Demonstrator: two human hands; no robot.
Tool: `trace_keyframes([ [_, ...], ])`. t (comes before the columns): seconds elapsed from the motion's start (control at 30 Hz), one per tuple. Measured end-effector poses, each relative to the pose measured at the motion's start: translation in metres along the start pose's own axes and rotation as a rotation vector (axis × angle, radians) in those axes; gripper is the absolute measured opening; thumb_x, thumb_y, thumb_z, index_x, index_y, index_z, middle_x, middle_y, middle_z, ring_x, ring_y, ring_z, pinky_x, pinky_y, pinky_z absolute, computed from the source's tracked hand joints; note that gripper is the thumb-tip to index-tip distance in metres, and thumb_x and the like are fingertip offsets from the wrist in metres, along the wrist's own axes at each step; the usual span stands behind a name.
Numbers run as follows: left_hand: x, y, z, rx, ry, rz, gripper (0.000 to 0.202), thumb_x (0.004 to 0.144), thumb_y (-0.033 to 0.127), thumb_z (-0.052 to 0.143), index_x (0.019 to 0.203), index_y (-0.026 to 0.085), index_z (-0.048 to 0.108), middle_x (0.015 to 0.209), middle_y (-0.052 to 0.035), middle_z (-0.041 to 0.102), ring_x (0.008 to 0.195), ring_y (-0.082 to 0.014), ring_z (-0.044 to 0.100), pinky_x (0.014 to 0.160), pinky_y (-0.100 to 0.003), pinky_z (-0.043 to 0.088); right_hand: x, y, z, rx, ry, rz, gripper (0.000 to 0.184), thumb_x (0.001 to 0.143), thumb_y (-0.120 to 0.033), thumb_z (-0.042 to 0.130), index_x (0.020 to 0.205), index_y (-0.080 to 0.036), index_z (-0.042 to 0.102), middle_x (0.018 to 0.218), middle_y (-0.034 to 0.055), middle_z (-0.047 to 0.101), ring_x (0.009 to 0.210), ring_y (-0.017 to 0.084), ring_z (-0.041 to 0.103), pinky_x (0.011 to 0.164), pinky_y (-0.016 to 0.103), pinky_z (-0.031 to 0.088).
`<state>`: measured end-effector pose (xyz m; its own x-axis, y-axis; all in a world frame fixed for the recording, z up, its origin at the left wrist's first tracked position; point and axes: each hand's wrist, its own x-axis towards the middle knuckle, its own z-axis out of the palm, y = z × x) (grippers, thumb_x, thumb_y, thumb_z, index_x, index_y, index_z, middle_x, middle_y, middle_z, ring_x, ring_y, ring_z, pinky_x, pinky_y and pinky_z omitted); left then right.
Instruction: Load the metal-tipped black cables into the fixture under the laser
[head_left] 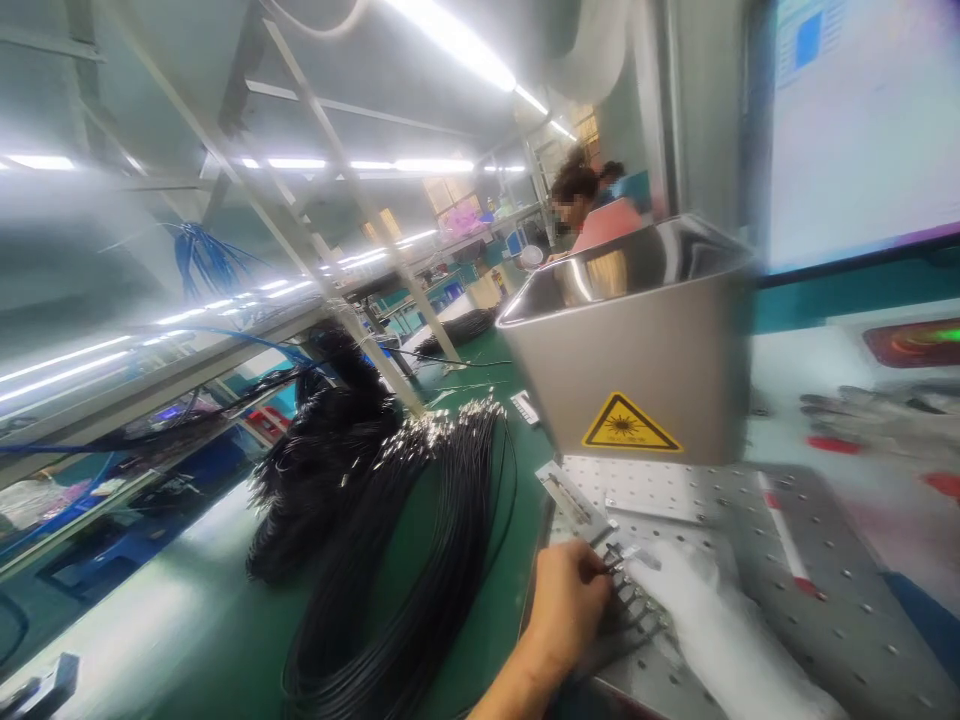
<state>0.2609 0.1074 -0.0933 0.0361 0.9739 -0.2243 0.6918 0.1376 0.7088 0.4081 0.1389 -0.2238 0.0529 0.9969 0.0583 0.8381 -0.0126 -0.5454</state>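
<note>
My left hand (570, 600), bare, is closed at the ends of several black cables (630, 630) with metal connectors, its fingers curled round them. From the other side my right hand (690, 590), in a white glove, has its fingers drawn together at the same connectors; blur hides exactly what they pinch. Both hands are over the near left part of a perforated metal plate (757, 530). Just beyond them lies a small metal fixture (574, 500). A large loop of black cables (450, 560) with shiny ends rests left of my hands.
Behind the plate stands a metal housing (637, 350) with a yellow laser warning sign (630, 425). A red-and-white pen (787, 540) lies on the plate. More black cables (322, 470) are heaped on the green table (187, 600). A monitor (862, 130) is at right; a co-worker (600, 215) sits beyond.
</note>
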Motion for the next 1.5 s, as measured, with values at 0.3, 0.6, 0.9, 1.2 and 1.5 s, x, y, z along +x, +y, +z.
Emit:
trace_keyframes([
  [0.3, 0.024, -0.006, -0.009, -0.013, -0.15, 0.012, 0.018, 0.059, 0.007, 0.069, 0.059, 0.019, 0.055, 0.056, 0.0074, 0.05, 0.059, -0.0103, 0.043, 0.058, -0.025, 0.031, -0.004, 0.002, 0.009, -0.013, -0.038, -0.004, 0.035, 0.092, -0.045, 0.047, 0.092, -0.025, 0.076, 0.081, 0.0117, 0.069, 0.068, 0.025, 0.066, 0.059, 0.033, 0.045],
  [0.6, 0.013, -0.005, -0.022, -0.067, -0.067, 0.031, 0.003, 0.072, 0.021, 0.059, 0.07, 0.019, 0.057, 0.062, 0.0023, 0.057, 0.059, -0.0136, 0.051, 0.059, -0.026, 0.037, -0.002, -0.003, -0.001, -0.024, 0.071, -0.053, 0.028, 0.092, -0.037, 0.051, 0.09, -0.029, 0.077, 0.077, 0.0086, 0.069, 0.06, 0.02, 0.064, 0.057, 0.031, 0.047],
  [0.9, -0.004, -0.009, -0.018, 0.03, 0.069, 0.104, 0.009, 0.073, 0.015, 0.054, 0.066, 0.018, 0.057, 0.062, 0.0019, 0.054, 0.064, -0.0131, 0.046, 0.062, -0.026, 0.032, -0.018, -0.017, -0.011, -0.04, 0.212, -0.094, 0.034, 0.095, -0.032, 0.044, 0.082, -0.024, 0.074, 0.07, 0.0068, 0.066, 0.061, 0.02, 0.063, 0.06, 0.03, 0.048],
  [1.2, -0.004, -0.01, -0.006, 0.175, 0.016, 0.127, 0.028, 0.075, 0.016, 0.049, 0.055, 0.021, 0.03, 0.068, -0.0012, 0.048, 0.069, -0.0156, 0.04, 0.062, -0.03, 0.025, -0.02, -0.013, -0.015, -0.05, 0.246, -0.145, 0.036, 0.095, -0.034, 0.044, 0.074, -0.025, 0.072, 0.065, 0.006, 0.062, 0.058, 0.019, 0.061, 0.059, 0.029, 0.047],
  [1.5, 0.002, -0.013, -0.005, 0.284, -0.029, 0.168, 0.026, 0.076, 0.014, 0.045, 0.058, 0.022, 0.03, 0.065, -0.0021, 0.049, 0.065, -0.0152, 0.04, 0.062, -0.032, 0.025, -0.019, -0.005, -0.009, -0.045, 0.213, -0.252, 0.031, 0.086, -0.026, 0.046, 0.096, -0.032, 0.075, 0.061, 0.0032, 0.061, 0.053, 0.019, 0.057, 0.055, 0.029, 0.046],
])
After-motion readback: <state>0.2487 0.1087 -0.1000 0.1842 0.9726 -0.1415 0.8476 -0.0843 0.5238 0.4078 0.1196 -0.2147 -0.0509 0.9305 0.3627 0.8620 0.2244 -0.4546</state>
